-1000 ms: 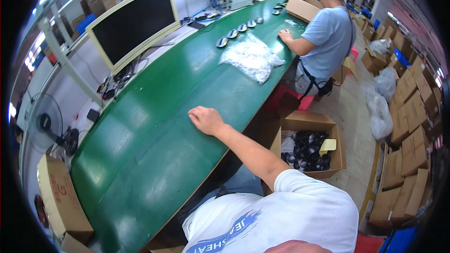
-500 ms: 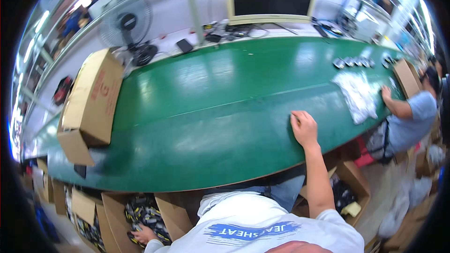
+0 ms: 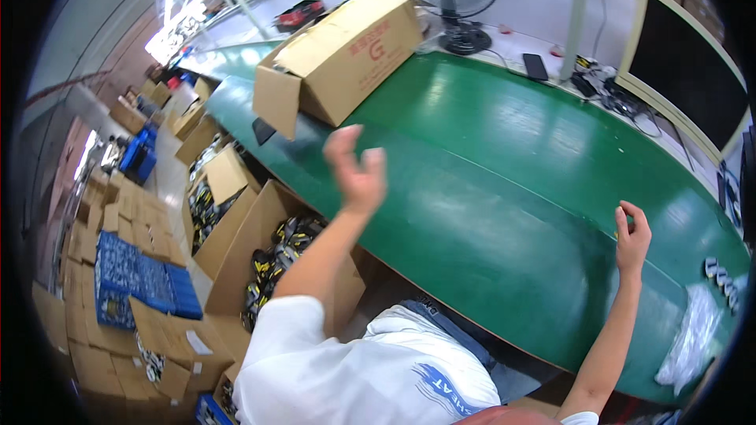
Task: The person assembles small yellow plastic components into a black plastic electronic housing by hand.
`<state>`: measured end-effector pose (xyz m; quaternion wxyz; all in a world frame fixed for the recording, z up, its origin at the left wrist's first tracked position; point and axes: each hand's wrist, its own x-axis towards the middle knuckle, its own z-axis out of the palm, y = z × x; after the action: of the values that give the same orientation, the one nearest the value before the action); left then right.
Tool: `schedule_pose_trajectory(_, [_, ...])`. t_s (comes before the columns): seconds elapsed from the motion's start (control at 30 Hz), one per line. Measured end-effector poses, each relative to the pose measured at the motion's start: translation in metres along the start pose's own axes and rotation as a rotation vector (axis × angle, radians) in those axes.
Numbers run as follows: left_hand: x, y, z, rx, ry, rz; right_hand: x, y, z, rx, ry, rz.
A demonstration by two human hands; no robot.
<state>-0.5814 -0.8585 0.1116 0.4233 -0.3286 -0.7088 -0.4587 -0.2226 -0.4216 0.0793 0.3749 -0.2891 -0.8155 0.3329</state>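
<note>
My left hand (image 3: 358, 175) is raised over the near edge of the green table, with thumb and fingers apart and nothing seen between them. Its closest neighbour is a long cardboard box (image 3: 358, 55) with red print and one end flap hanging down. Below my left forearm stands an open carton (image 3: 248, 248) full of black and yellow parts (image 3: 272, 264), whose kind I cannot make out. My right hand (image 3: 632, 242) hovers over the right part of the table with its fingers curled together. A tiny orange spot shows at the fingertips; what it is, I cannot tell.
The green table (image 3: 472, 212) curves across the view. At its back stand a fan (image 3: 461, 0), a black phone-like slab (image 3: 535, 67), cables and a monitor (image 3: 685, 71). Clear plastic bags (image 3: 691, 338) and several small dark parts (image 3: 718, 275) lie at right. Stacked cartons (image 3: 90, 330) fill the left floor.
My view has swung to the left. My left hand has come up out of the carton of black and yellow parts to above the table. My right hand stays over the table, fingers curled.
</note>
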Motion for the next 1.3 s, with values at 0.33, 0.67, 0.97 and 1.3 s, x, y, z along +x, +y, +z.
schedule_pose_trajectory(0.33, [-0.113,0.256,0.260,-0.907,-0.555,-0.060,-0.022,0.048,0.009,0.298,-0.074,0.216])
schedule_pose_trajectory(0.67, [-0.137,0.271,0.291,-1.158,-0.895,-0.221,-0.035,0.079,-0.009,0.314,-0.110,0.329])
schedule_pose_trajectory(0.97, [-0.143,0.277,0.297,-1.121,-0.912,-0.096,-0.037,0.098,-0.032,0.508,0.004,0.456])
schedule_pose_trajectory(1.3, [-0.136,0.283,0.291,-1.175,-0.854,-0.188,-0.038,0.064,-0.026,0.730,0.056,0.501])
